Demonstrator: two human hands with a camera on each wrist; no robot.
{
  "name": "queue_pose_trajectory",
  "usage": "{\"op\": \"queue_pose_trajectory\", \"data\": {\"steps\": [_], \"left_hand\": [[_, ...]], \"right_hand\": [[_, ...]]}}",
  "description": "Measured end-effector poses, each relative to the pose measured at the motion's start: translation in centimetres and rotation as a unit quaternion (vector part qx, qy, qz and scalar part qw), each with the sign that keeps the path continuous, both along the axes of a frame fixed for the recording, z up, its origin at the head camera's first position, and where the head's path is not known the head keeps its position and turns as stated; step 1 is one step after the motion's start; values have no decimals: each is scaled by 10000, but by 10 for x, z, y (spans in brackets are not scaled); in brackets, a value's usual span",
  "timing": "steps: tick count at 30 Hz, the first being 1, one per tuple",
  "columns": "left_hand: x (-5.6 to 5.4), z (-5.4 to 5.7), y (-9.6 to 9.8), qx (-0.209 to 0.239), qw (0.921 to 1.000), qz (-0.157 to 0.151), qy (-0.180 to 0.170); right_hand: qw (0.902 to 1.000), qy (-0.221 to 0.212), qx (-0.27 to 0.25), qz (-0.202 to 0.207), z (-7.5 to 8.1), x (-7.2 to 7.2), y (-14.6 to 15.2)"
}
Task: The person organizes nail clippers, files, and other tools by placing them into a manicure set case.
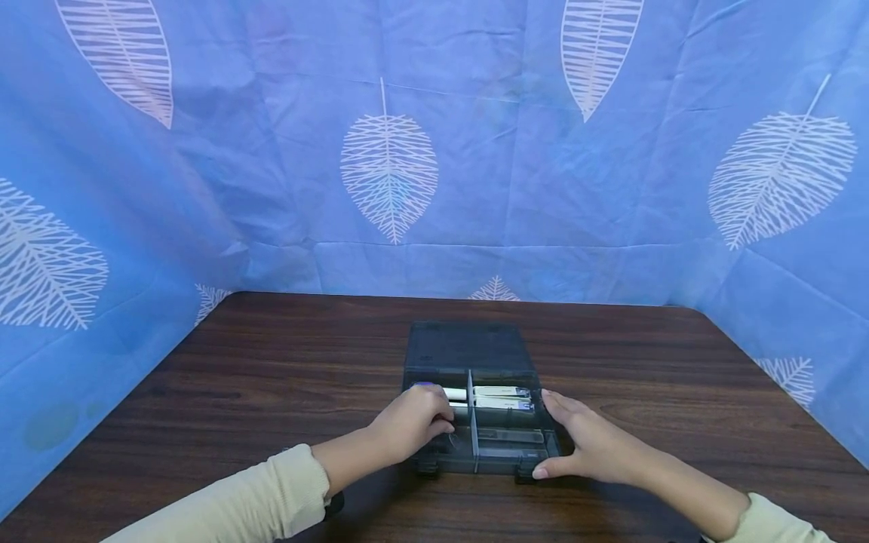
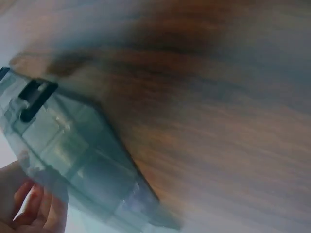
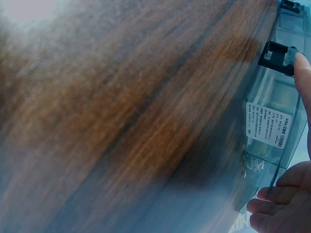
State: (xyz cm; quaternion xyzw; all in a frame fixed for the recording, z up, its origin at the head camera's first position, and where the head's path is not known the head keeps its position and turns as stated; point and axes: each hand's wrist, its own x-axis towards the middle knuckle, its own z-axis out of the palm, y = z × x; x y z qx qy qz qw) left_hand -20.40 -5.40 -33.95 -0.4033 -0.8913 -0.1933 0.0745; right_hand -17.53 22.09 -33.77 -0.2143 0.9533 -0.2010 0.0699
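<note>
A translucent dark plastic case (image 1: 498,466) lies on the table with its lid (image 1: 468,347) folded back. My left hand (image 1: 410,422) reaches into the left compartment, fingers bent down; whether it pinches anything is hidden. Beside its knuckles shows a bit of purple-blue (image 1: 425,384), its kind unclear. Pale narrow strips with bluish printed ends (image 1: 504,403) lie in the right compartment, behind a divider (image 1: 473,445). My right hand (image 1: 591,441) grips the case's right side, its thumb by a black latch (image 3: 277,57) at the front and its other fingers along the side.
The case stands on a dark wood-grain table (image 1: 299,354). A white printed label (image 3: 268,124) shows on the case in the right wrist view. Blue cloth (image 1: 475,166) with white leaf prints hangs behind the table and at both sides.
</note>
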Motion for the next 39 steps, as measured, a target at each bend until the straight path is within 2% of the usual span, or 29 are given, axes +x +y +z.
{"op": "queue_pose_trajectory", "data": {"steps": [4, 8, 16, 21, 30, 34, 39], "left_hand": [[0, 3, -12, 580, 9982, -71, 90], [1, 7, -27, 984, 9947, 15, 289], [8, 19, -66, 1309, 9895, 379, 479], [14, 11, -98, 1309, 9871, 670, 633], [20, -9, -148, 1286, 9849, 1092, 383], [21, -11, -168, 1075, 9876, 1142, 65], [22, -15, -184, 512, 9908, 1207, -345]], "right_hand": [[10000, 16, -10, 8, 0, 0, 0], [10000, 10, -31, 7, 0, 0, 1], [10000, -18, 11, 1, 0, 0, 1], [10000, -65, 34, -45, 1, 0, 0], [9999, -123, 1, -22, 1, 1, 0], [9999, -138, -21, -29, 2, 1, -1], [9999, -159, -13, -38, 2, 1, -1]]}}
